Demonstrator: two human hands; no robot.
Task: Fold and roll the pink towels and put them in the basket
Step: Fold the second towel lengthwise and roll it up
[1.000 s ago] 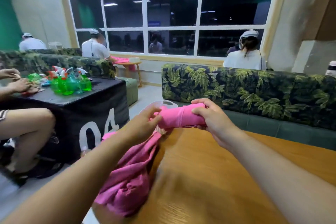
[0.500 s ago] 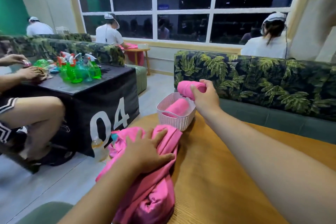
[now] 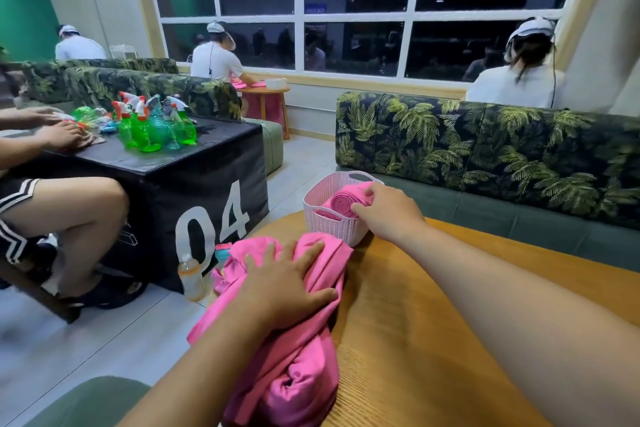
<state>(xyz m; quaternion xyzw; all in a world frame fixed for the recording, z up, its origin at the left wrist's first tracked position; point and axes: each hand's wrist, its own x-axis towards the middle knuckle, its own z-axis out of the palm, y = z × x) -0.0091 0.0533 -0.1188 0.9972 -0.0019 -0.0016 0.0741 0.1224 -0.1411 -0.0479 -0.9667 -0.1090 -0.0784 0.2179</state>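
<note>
Rolled pink towel: lies inside the basket, its spiral end facing the camera, its top above the rim. More pink cloth shows beneath it; this appears to be a second roll, but the basket wall hides most of it.

Right hand: reaches in from the near right side of the basket. The grip is closed on the roll, with fingers curled over its top and the thumb against its near side.

Basket: pale pink woven plastic with a handle slot, standing at the far left edge of the round wooden table.

Loose pink towels: a crumpled heap along the table's left edge, just beside the basket and partly hanging over the edge.

Left hand: rests flat on top of the heap, fingers spread and straight, gripping nothing.

Surroundings: a fern-print sofa stands behind the table. To the left is a black block table marked "04", carrying green spray bottles. A drink bottle stands on the floor at its foot.
</note>
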